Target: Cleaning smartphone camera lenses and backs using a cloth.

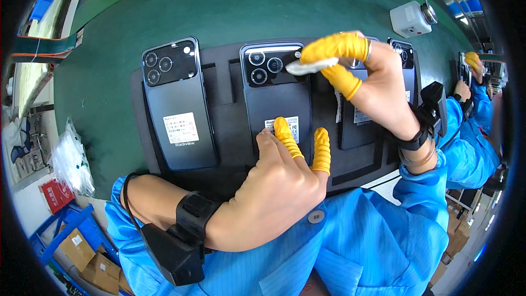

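Observation:
Face down in a black foam tray (220, 115) lies a dark blue phone (278, 101), its three-lens camera block at the far end. My left hand (274, 192) rests over its near end, two fingers in yellow finger cots spread apart at the white label. Between yellow-capped thumb and finger, my right hand (378, 77) pinches a folded white wipe (311, 67) at the right edge of the camera block. Another phone (178, 101) lies tilted at the tray's left. Partly hidden by my right hand is a phone (353, 129); a further phone (404, 52) shows beyond my wrist.
A white dispenser bottle (408, 19) stands on the green table mat (230, 11) at the back right. Clear plastic bags (71, 161) hang at the left edge, above a red box (56, 195). Cardboard boxes (101, 271) sit lower left. At far right another person (474, 115) works.

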Available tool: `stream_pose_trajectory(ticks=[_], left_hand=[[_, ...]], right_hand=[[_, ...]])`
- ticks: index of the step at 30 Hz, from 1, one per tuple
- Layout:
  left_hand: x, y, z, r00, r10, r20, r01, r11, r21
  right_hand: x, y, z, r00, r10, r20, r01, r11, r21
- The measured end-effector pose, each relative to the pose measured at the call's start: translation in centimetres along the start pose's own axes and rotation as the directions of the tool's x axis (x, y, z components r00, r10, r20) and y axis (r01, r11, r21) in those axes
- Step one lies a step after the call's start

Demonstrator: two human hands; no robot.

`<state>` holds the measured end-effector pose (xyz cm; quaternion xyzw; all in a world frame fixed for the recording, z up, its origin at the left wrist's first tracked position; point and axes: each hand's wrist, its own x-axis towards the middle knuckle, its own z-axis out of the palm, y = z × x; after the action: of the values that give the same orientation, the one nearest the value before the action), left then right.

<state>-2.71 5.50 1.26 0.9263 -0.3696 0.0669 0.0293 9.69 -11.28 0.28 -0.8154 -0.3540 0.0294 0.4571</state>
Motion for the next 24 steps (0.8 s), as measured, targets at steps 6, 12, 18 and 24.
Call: stream_pose_trajectory(ticks=[6,12,18,24], left_hand=[[0.2,0.2,-0.5,0.997,-0.036,0.075,0.038,0.999,-0.025],[0.2,0.2,-0.4,0.999,-0.026,0.040,0.028,0.998,-0.053],[0.4,0.1,-0.8,0.994,-0.027,0.105,0.034,0.998,-0.059],[0.3,0.0,-0.6,0.998,0.005,0.063,-0.004,1.000,-0.024]], right_hand=[[3.4,0.6,2.6,0.955,-0.294,-0.021,0.285,0.938,-0.198],[3.0,2.0,3.7,0.939,-0.336,0.075,0.344,0.919,-0.193],[2.3,2.1,3.0,0.857,-0.471,0.209,0.497,0.862,-0.099],[2.2,2.6,1.6,0.868,-0.461,0.186,0.457,0.887,0.064]])
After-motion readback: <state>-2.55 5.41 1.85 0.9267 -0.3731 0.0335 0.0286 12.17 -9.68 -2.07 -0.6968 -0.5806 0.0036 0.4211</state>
